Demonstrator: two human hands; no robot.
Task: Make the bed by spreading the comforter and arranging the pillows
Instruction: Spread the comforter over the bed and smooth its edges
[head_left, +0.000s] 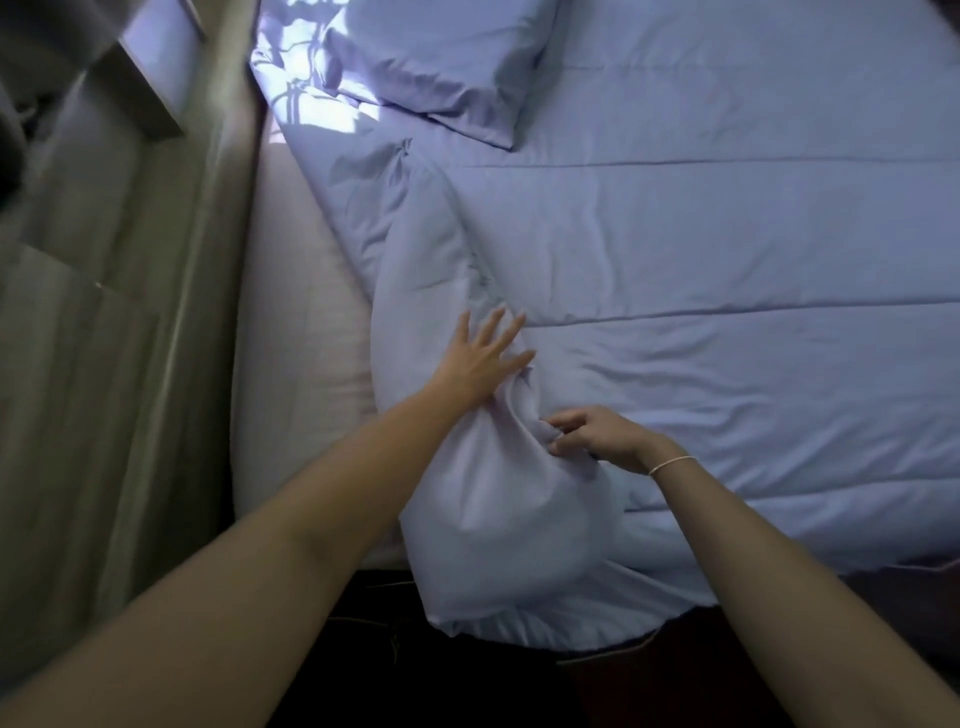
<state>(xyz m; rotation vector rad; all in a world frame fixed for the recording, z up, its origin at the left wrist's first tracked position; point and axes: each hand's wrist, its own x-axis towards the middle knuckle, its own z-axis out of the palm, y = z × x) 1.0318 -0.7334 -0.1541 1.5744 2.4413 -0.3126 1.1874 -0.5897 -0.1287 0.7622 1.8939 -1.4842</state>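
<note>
The soft, quilted lavender comforter (701, 249) covers the bed, its left edge bunched in a rumpled ridge. The left hand (480, 358) lies flat with spread fingers on that ridge, while the right hand (597, 436) pinches a fold. A plump pillow (441, 62) lies at the head.

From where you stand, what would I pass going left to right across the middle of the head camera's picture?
Curtain → bare strip of mattress → bunched comforter edge → left hand, flat on that fold → right hand, fingers pinching the fabric → smooth spread comforter.
</note>
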